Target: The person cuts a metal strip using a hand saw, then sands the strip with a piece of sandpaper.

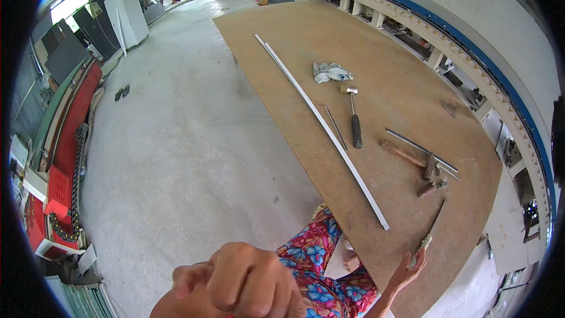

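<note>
My right hand (410, 270) rests low over the brown board (276, 23), its fingers closed round the pale, wrapped handle of a long thin-bladed tool (437, 218). That blade points away from me; whether it is a knife or a file I cannot make out. Raised close to the camera, my left hand (253, 282) is curled into a fist, and anything inside it is hidden. Ahead of the right hand lie a wooden-handled hammer (406, 154), a short reddish-brown piece (432, 189) and a metal bar (412, 142).
Long white strips (323, 121) run along the board. Right of them are a black-gripped hammer (355, 123), a thin rod (335, 126) and a crumpled white cloth or bag (331, 72). A large machine (459, 29) borders the far right; red equipment (65, 153) stands left, near dark shoes (122, 92).
</note>
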The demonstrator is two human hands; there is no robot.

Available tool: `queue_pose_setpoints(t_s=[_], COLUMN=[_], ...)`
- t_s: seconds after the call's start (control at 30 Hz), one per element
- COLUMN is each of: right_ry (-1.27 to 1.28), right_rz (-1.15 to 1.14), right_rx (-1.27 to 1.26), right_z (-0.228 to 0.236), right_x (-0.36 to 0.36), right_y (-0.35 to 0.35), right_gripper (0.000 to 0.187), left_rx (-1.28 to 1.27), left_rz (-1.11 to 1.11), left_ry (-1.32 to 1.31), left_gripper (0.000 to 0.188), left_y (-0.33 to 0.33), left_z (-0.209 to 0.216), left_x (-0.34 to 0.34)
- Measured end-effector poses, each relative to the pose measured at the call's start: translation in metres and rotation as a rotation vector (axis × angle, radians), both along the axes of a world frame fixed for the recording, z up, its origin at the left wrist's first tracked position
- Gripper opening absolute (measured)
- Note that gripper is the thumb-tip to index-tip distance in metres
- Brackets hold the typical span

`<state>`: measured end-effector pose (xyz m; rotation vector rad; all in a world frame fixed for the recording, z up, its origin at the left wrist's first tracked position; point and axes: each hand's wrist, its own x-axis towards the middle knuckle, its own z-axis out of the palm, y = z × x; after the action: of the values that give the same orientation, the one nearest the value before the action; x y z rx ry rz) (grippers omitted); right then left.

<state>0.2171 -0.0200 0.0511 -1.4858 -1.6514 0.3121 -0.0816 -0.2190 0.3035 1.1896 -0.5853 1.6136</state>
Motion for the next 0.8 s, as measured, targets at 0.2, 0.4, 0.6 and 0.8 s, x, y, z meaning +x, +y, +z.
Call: queue_pose_setpoints(t_s=[0.2, 0.4, 0.6, 0.8], right_ry=[0.029, 0.026, 0.115, 0.134], right_rz=[-0.010, -0.010, 0.007, 0.012], right_rx=[-0.021, -0.015, -0.008, -0.047], right_z=[0.001, 0.000, 0.002, 0.002], right_x=[0.000, 0.004, -0.006, -0.007], right_y=[-0.004, -0.005, -0.007, -0.009], right_gripper=[0.045, 0.044, 0.047, 0.046], left_rx=[-0.036, -0.045, -0.020, 0.063], left_rz=[0.006, 0.012, 0.011, -0.018], left_ry=[-0.002, 0.086, 0.030, 0.144], left_gripper=[0.052, 0.051, 0.051, 0.050], left_y=[0.000, -0.002, -0.001, -0.008], left_z=[-0.007, -0.008, -0.001, -0.004], left_x=[0.007, -0.005, -0.001, -0.004])
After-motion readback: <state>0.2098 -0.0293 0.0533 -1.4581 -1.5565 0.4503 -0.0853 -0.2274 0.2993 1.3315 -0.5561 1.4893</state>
